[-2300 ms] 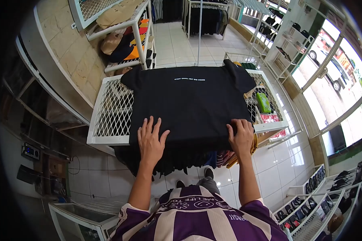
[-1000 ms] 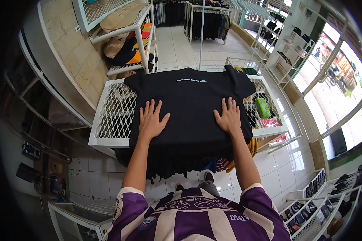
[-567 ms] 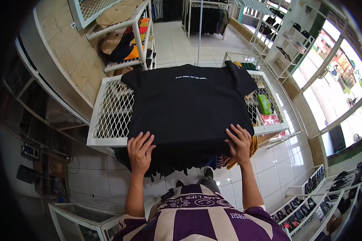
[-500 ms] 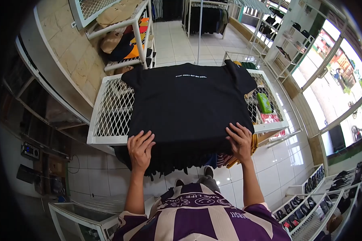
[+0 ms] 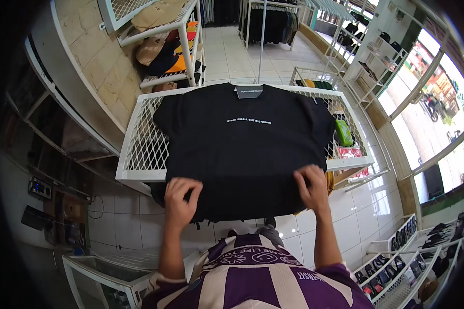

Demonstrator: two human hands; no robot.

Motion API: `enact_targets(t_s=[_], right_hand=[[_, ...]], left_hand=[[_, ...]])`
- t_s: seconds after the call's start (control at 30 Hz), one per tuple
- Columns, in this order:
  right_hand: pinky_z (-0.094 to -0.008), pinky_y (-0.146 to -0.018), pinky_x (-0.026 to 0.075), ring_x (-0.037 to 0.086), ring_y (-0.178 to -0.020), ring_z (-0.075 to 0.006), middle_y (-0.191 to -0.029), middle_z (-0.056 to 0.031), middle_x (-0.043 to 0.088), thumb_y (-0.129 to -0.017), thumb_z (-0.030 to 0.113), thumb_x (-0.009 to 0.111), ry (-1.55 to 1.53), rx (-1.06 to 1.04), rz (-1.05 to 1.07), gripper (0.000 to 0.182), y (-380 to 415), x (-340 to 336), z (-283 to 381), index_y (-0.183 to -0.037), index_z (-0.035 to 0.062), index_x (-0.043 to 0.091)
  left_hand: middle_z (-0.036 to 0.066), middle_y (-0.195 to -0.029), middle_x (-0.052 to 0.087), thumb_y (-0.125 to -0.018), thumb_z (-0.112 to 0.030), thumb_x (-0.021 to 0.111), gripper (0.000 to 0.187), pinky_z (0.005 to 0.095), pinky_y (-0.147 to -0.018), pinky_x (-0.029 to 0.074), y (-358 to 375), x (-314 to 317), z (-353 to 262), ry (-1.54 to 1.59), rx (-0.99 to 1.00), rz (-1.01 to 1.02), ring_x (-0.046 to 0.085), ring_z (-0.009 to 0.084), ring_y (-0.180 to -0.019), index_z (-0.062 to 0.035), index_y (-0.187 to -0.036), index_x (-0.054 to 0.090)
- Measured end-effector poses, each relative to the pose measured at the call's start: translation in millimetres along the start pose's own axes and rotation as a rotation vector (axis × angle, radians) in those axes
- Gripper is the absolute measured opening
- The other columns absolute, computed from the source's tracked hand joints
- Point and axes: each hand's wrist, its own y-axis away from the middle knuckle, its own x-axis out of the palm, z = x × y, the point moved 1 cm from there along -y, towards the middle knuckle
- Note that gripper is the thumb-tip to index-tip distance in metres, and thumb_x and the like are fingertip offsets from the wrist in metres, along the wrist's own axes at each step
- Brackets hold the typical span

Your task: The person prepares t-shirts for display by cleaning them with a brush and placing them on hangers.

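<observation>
A black T-shirt [image 5: 242, 147] lies spread on a white mesh-topped rack, its collar at the far side and a line of small white print across the chest. A dark grey tag shows in the neck opening. The lower part of the shirt drapes over the rack's near edge. My left hand [image 5: 182, 198] is closed on the shirt's left side, near that edge, with the fingers curled. On the opposite side my right hand [image 5: 313, 189] grips the cloth in the same way, slightly blurred. The fingertips of both hands are partly hidden.
The white mesh rack [image 5: 137, 149] shows on both sides of the shirt. A green packet [image 5: 344, 133] sits at its right. Shelves with caps [image 5: 154, 51] stand at the back left, a glass case [image 5: 100, 280] at the near left, and a low shoe rack [image 5: 397, 268] at the near right.
The T-shirt has slid toward me, so its neck opening and tag now show and more cloth hangs over the near edge. My hands went from lying flat to curled on its sides.
</observation>
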Motion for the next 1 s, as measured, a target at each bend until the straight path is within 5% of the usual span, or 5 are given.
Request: enact_targets(t_s=[0.3, 0.4, 0.53, 0.83, 1.0], right_hand=[[-0.0456, -0.088, 0.048, 0.061, -0.100, -0.0337, -0.102, -0.0126, 0.066, -0.092, 0.025, 0.074, 0.334, 0.078, -0.151, 0.022, -74.3, 72.2, -46.6, -0.101, 0.0057, 0.069], [-0.0441, -0.096, 0.047, 0.058, -0.115, -0.0327, -0.117, -0.0128, 0.063, -0.092, 0.027, 0.073, 0.432, 0.124, -0.121, 0.035, -70.4, 70.3, -45.4, -0.121, 0.0078, 0.070], [-0.0436, -0.096, 0.046, 0.059, -0.113, -0.0320, -0.117, -0.0121, 0.064, -0.091, 0.024, 0.073, 0.452, 0.140, -0.070, 0.034, -79.4, 69.5, -41.1, -0.120, 0.0083, 0.070], [-0.0449, -0.102, 0.045, 0.058, -0.121, -0.0326, -0.130, -0.0108, 0.064, -0.089, 0.023, 0.077, 0.236, -0.331, 0.104, 0.052, -241.4, 137.1, -52.5, -0.137, 0.0118, 0.061], [-0.0544, -0.105, 0.042, 0.058, -0.126, -0.0342, -0.129, -0.0152, 0.066, -0.091, 0.042, 0.078, 0.208, -0.235, 0.347, 0.061, -291.5, 184.4, -103.8, -0.142, 0.0138, 0.059]], left_hand=[[0.011, -0.117, 0.067, -0.096, -0.027, 0.073, 0.029, 0.0440, -0.099, 0.046, -70.9, 66.2, 34.6, -0.265, -0.002, -0.092, 0.061, 0.0293, -0.108, -0.0067, -0.117, 0.074], [0.018, -0.142, 0.058, -0.101, -0.030, 0.065, 0.043, 0.0513, -0.117, 0.035, -67.0, 65.6, 40.0, -0.316, -0.030, 0.026, 0.050, 0.0364, -0.137, -0.0073, -0.137, 0.067], [0.016, -0.166, 0.038, -0.106, -0.034, 0.057, 0.046, 0.0567, -0.127, 0.021, -69.8, 67.6, 43.8, -0.327, -0.110, 0.135, 0.028, 0.0387, -0.157, -0.0136, -0.146, 0.062], [0.018, -0.145, 0.057, -0.102, -0.024, 0.063, 0.046, 0.0552, -0.120, 0.033, -106.8, 63.6, 36.7, -0.424, -0.094, 0.086, 0.048, 0.0372, -0.140, -0.0019, -0.142, 0.058], [0.016, -0.129, 0.063, -0.096, -0.011, 0.068, 0.046, 0.0460, -0.110, 0.044, -142.3, 69.0, 46.1, -0.320, -0.060, 0.187, 0.058, 0.0347, -0.124, -0.0013, -0.140, 0.061]])
